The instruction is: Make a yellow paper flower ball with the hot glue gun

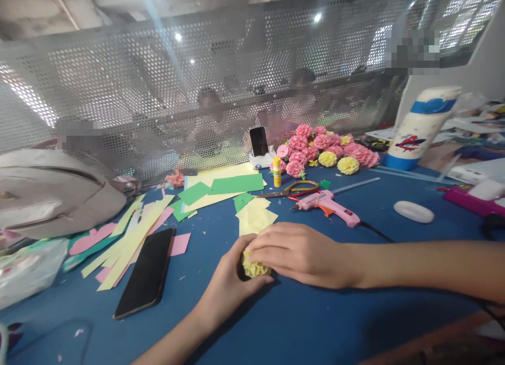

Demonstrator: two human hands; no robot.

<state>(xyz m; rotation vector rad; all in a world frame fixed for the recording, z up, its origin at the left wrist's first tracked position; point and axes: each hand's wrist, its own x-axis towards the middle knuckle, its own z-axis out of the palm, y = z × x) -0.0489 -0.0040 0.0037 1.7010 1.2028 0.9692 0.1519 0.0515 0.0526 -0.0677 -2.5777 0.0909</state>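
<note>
A yellow paper flower (pixel 253 267) with ruffled petals is held low over the blue table. My left hand (pixel 232 273) curves around its left and lower side, thumb and fingers closed on it. Across its top lie the fingers of my right hand (pixel 300 253), bent down onto the petals and partly hiding the bloom. Just beyond my hands are pale yellow paper pieces (pixel 252 218). A pink glue gun (pixel 329 204) rests past my right hand, near scissors (pixel 302 188) and a yellow glue stick (pixel 276 171).
Pink paper flowers (pixel 300 143), some yellow among them, are heaped at the back. Paper strips (pixel 138 239) and a black phone (pixel 148 273) lie left, before a beige bag (pixel 55 189). A white bottle (pixel 420 128) stands right. A perforated metal panel (pixel 158 81) borders the table.
</note>
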